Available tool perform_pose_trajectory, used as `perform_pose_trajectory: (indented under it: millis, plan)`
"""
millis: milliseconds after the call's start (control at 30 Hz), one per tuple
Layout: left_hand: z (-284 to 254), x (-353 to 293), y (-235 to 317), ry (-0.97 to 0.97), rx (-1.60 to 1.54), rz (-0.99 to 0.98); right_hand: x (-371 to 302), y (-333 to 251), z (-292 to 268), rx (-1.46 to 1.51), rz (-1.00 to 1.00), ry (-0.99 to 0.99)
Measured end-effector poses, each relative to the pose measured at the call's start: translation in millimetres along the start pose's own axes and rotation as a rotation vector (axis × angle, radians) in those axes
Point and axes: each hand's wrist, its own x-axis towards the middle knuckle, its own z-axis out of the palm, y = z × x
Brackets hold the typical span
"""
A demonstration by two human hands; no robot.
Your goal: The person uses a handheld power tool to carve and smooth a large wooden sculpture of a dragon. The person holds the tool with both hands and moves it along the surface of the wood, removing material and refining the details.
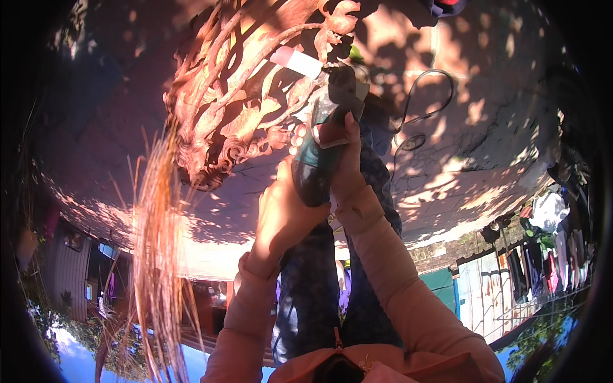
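Observation:
Both my hands are closed around a dark green and black angle grinder [313,163], held upright in front of me. My left hand [290,207] wraps its lower end. My right hand [347,153] grips the right side higher up, thumb along the body. A white and pink cylinder [297,62] sticks out to the upper left from the tool's dark head. Just beyond and to the left lies a reddish-brown carved wooden piece [236,96], with curling stems, leaves and scrolls. The cylinder's end overlaps the carving in view; whether they touch, I cannot tell.
A dark cable [452,96] loops over the sun-dappled concrete ground [447,185] at right. Long strands of hair [159,255] hang in view at left. My legs [310,287] stand below the tool. Hanging clothes [549,262] and a pale metal sheet [482,297] appear at lower right.

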Motion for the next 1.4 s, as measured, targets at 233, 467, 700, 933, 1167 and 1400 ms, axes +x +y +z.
perform_pose_trajectory:
  millis: [233,467,700,933,1167,1400]
  plan:
    - [3.7,14.7,4.7,-0.053,0.074,0.164,-1.8,-13.5,-0.6,-0.019,-0.125,0.139]
    - [-3.4,-5.8,6.1,0.011,0.103,0.022,2.1,10.9,-0.5,0.062,0.062,-0.01]
    - [1.8,0.6,11.6,-0.04,0.103,0.021,-4.6,2.2,-12.5,0.11,-0.011,0.048]
    - [-2.6,11.1,5.4,-0.083,0.173,0.166,-9.1,-2.1,-13.1,0.126,-0.037,0.007]
    - [2.5,-33.7,10.1,-0.069,0.094,0.286,-57.1,-1.1,2.6,-0.064,-0.143,-0.092]
    - [22.2,-69.3,70.2,-0.288,-0.1,0.365,-113.7,-62.9,63.6,-0.201,-0.351,-0.296]
